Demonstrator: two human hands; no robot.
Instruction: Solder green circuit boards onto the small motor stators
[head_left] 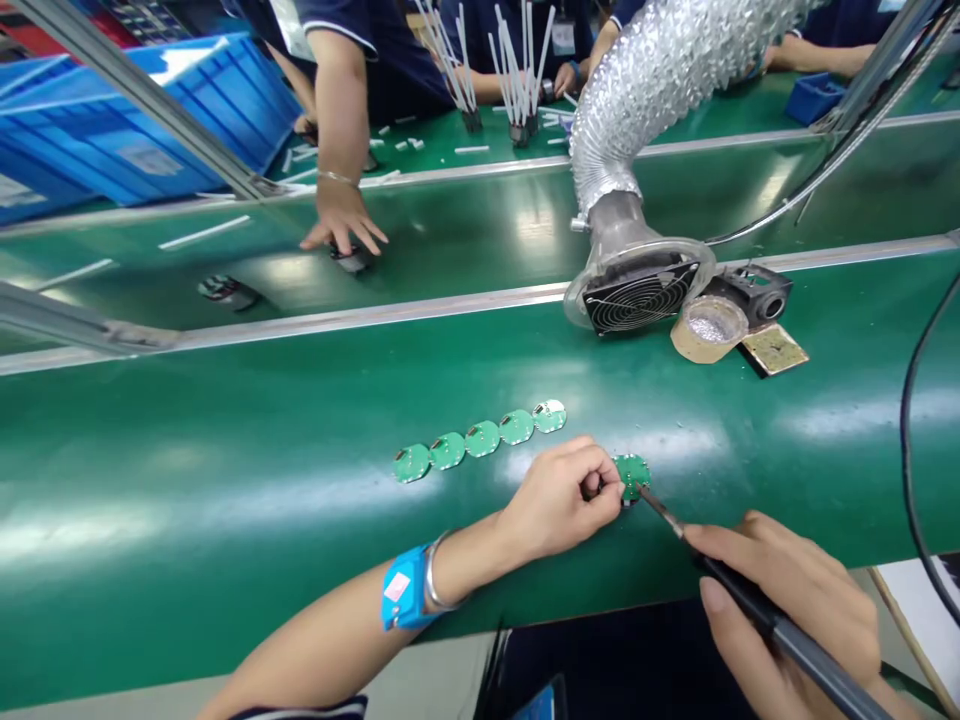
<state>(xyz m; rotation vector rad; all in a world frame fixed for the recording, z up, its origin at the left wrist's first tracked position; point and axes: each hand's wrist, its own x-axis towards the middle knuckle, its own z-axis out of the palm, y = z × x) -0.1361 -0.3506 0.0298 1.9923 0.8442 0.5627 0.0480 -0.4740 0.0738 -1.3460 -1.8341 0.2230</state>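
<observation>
My left hand (562, 495) is closed, its thumb and fingers pinched at the left edge of a small round green circuit board (634, 472). Whether anything else sits between those fingers is hidden. In my right hand (795, 590) is a soldering iron (739, 600) with a dark handle, gripped like a pen. Its tip reaches the face of the board. Beyond my left hand lies a joined strip of several round green circuit boards (482, 438), running diagonally on the green bench. A blue strap (409, 590) and a metal bangle circle my left wrist.
A fume extractor hood (641, 285) on a silver flexible duct (652, 90) stands behind the boards. Beside it are a tape-like ring (709, 328), an iron stand (754, 292) and a sponge tray (774, 348). A co-worker's hand (345, 220) rests over a dark part on the channel beyond the rail.
</observation>
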